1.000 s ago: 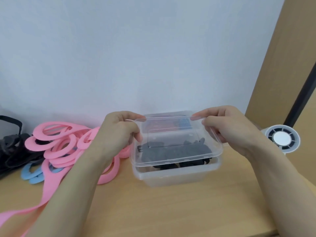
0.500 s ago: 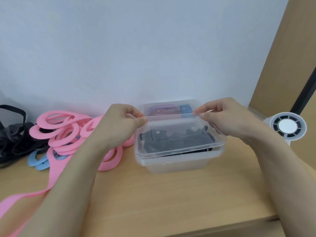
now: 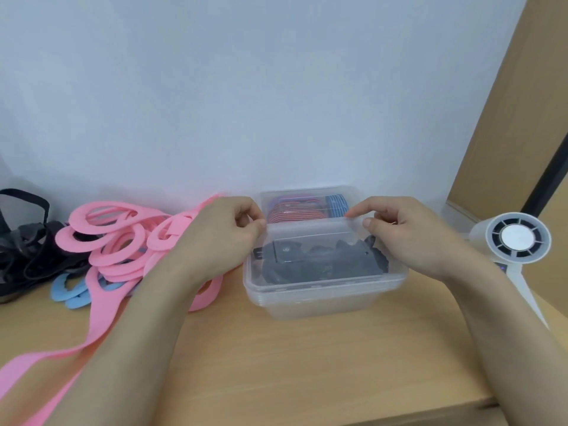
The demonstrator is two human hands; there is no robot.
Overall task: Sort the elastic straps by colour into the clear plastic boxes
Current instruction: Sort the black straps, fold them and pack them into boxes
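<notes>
Head view, left hand (image 3: 221,239), right hand (image 3: 413,238) pinching lid (image 3: 310,230), seemingly black straps (image 3: 322,264) beneath

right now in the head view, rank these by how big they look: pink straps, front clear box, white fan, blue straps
1. pink straps
2. front clear box
3. white fan
4. blue straps, partly hidden under the pink ones

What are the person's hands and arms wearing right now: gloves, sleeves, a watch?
Nothing worn shows. The left hand and right hand are bare, without gloves or rings; both forearms are uncovered to the frame edge, with no sleeve, watch or wristband.
</notes>
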